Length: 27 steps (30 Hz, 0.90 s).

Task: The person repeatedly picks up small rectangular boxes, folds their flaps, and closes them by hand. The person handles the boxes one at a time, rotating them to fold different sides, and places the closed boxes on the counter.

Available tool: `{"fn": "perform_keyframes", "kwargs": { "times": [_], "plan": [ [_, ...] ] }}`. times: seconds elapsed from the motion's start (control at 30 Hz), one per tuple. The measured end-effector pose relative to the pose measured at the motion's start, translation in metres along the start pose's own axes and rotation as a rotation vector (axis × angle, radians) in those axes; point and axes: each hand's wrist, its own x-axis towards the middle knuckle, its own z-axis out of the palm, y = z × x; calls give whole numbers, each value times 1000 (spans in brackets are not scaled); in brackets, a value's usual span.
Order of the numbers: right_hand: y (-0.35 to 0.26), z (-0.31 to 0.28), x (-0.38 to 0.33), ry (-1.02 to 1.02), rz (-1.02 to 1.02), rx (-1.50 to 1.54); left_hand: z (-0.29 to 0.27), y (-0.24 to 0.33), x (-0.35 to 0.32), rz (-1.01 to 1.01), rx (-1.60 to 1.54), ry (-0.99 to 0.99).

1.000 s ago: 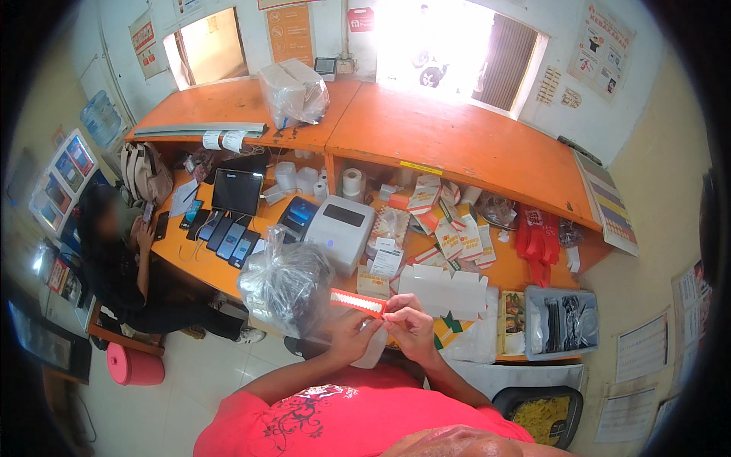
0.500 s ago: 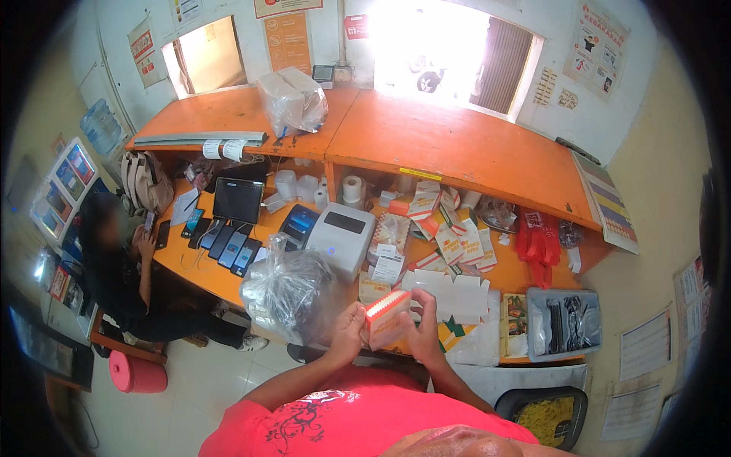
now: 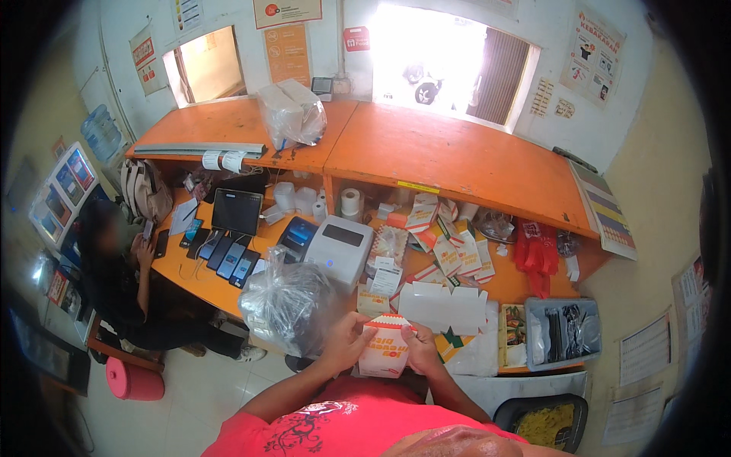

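In front of my chest I hold a small white paper food box (image 3: 384,356) with red and orange print and a zigzag upper edge. My left hand (image 3: 345,344) pinches its upper left side, and my right hand (image 3: 422,349) grips its upper right side. A receipt (image 3: 384,279) and a patterned carton (image 3: 372,302) lie just beyond it. To the left of my left hand stands a bulging clear plastic bag (image 3: 288,305), knotted at the top. Past my right hand lie a white unfolded card sheet (image 3: 444,305) and a yellow and green packet (image 3: 454,345).
A grey printer (image 3: 339,248), several phones (image 3: 231,260) and a tablet (image 3: 237,212) occupy the desk's left. Similar paper boxes (image 3: 457,255) are heaped right of centre. A grey bin (image 3: 537,344) holds black items. Another person (image 3: 114,282) sits at left. The raised orange counter (image 3: 457,160) spans the back.
The box has tipped so its printed broad face now shows instead of its zigzag edge. My right hand's raised fingers have come down onto its side.
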Motion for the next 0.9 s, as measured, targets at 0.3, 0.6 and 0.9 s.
{"fn": "perform_keyframes", "kwargs": {
  "times": [0.3,0.6,0.9],
  "plan": [
    [-31,1,-1,-100,35,-337,-10,-7,-9,-153,-205,-144],
    [-58,4,-2,-98,-66,-447,-6,-13,-13,-235,-49,-211],
    [-33,9,-12,-73,-8,-27,-6,-29,-17,38,-130,-197]
  ]
}}
